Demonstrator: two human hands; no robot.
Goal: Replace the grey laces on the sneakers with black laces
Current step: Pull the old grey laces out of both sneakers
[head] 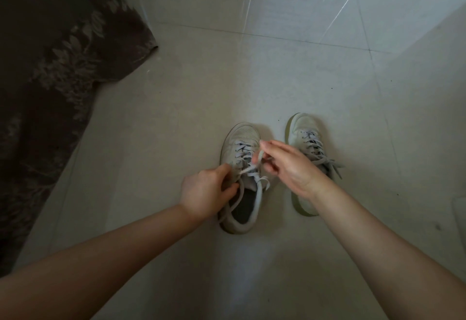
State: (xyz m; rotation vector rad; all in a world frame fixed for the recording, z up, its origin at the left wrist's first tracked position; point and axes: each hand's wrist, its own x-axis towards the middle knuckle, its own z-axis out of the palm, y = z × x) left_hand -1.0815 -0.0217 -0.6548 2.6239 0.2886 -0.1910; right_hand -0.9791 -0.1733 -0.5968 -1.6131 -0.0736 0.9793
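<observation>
Two pale sneakers stand side by side on the tiled floor, toes pointing away from me. The left sneaker (240,148) has its grey lace (242,147) loosened near the tongue. My left hand (205,192) grips the left side of this shoe's collar, with a lace end running under it. My right hand (286,165) hovers above the tongue and pinches a strand of the grey lace. The right sneaker (303,130) stays laced in grey, its loose ends spread to the right. No black laces are visible.
A dark brown floral fabric (50,80) hangs down across the left side of the floor. Pale floor tiles (277,67) stretch ahead of the shoes. A faint pale object (459,213) shows at the right edge.
</observation>
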